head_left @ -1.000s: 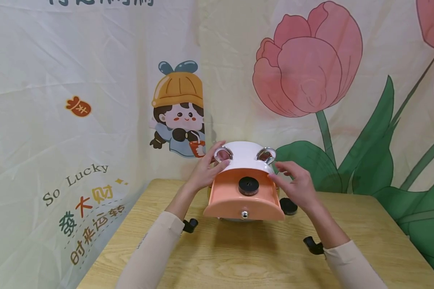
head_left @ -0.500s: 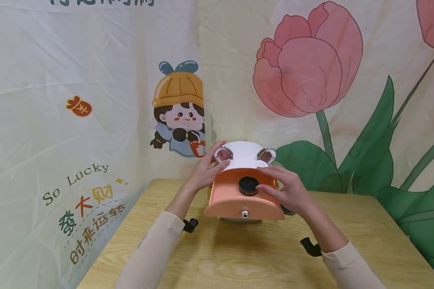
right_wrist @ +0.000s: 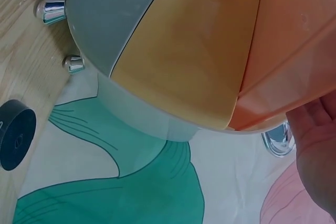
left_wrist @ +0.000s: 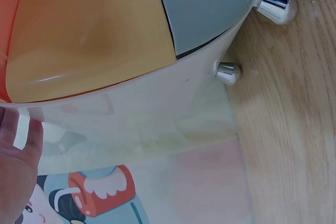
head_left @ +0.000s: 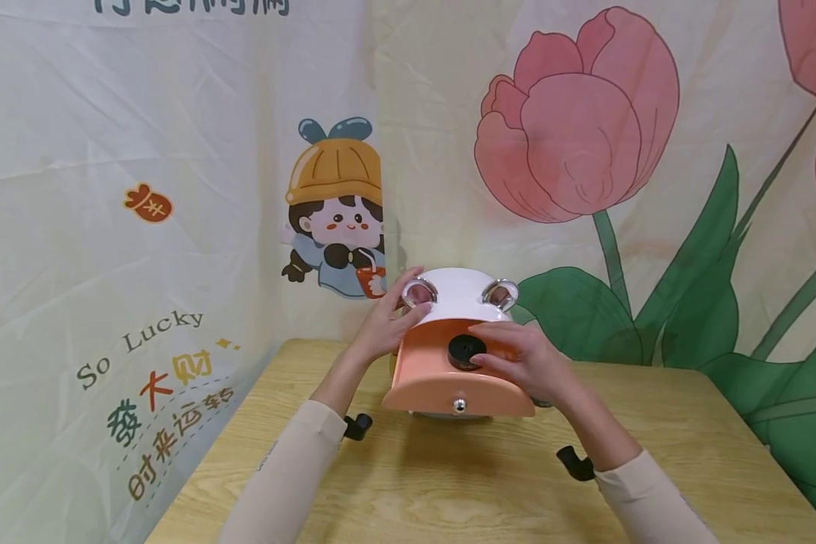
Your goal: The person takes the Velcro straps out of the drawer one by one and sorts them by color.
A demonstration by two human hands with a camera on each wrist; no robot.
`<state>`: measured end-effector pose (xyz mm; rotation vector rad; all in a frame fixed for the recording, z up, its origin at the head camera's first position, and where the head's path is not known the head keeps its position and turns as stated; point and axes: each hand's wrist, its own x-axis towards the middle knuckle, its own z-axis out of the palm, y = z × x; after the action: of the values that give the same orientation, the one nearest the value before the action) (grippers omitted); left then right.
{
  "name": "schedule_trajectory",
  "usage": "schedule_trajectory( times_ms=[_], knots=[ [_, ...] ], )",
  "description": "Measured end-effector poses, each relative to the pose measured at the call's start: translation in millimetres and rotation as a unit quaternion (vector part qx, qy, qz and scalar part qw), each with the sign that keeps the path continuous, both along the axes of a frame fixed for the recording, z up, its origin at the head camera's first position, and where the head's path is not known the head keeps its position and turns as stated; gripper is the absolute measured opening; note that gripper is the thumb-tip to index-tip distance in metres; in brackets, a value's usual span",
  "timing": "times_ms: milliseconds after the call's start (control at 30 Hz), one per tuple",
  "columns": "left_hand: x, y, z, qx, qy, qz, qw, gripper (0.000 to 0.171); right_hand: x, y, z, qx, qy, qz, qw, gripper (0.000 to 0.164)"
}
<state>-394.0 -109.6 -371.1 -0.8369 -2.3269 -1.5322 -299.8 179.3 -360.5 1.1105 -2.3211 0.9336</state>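
A small rounded storage box with drawers, its white top (head_left: 459, 291) bearing two silver ear loops, stands on the table. Its coral top drawer (head_left: 408, 397) is pulled out. A black disc (head_left: 462, 350) with a small centre hole lies inside. My left hand (head_left: 386, 323) grips the box's upper left corner, thumb in front of the left ear loop (head_left: 419, 293) and fingers behind. Reaching into the drawer, my right hand (head_left: 527, 355) pinches the disc at its right side between thumb and fingers. Below, the yellow drawer (right_wrist: 184, 51) and the grey-blue drawer (right_wrist: 113, 9) are closed.
A second black disc (right_wrist: 18, 135) lies on the wooden table (head_left: 408, 483) right of the box, mostly hidden by my right hand in the head view. Silver feet (left_wrist: 275, 6) hold the box up. A printed cloth (head_left: 435, 151) hangs close behind.
My right hand has moved left from the box's right upper edge into the open drawer, its thumb and fingers coming to the black disc. The left hand has stayed in place.
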Motion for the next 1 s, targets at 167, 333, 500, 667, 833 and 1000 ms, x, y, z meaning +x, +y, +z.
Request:
schedule_trajectory(
  times_ms=[167, 333, 500, 667, 833, 1000],
  knots=[
    [0.6, 0, 0.9, 0.003, -0.001, 0.002, 1.0, 0.063, -2.4, -2, 1.7, 0.032, -0.023, -0.018, 0.999, 0.041],
    [0.6, 0, 1.2, -0.002, 0.002, 0.005, 1.0, 0.063, -6.4, -6, 0.3, 0.05, -0.037, -0.022, 0.998, 0.038],
    [1.4, -1, 0.7, -0.012, 0.003, 0.011, 0.9999, 0.063, -8.6, -9, -1.0, 0.07, -0.059, -0.026, 0.996, 0.038],
    [1.8, -1, -0.1, -0.011, 0.008, 0.009, 0.9999, 0.065, -7.5, -10, 0.1, 0.092, -0.087, -0.042, 0.991, 0.042],
    [0.3, 0, -1.1, -0.008, 0.009, 0.007, 0.9999, 0.066, -7.7, -12, 1.2, 0.122, -0.097, -0.05, 0.987, 0.041],
    [-1.2, 1, -0.9, 0.001, 0.011, 0.001, 0.9999, 0.063, -8.8, -13, 2.9, 0.126, -0.093, -0.049, 0.986, 0.038]
  ],
)
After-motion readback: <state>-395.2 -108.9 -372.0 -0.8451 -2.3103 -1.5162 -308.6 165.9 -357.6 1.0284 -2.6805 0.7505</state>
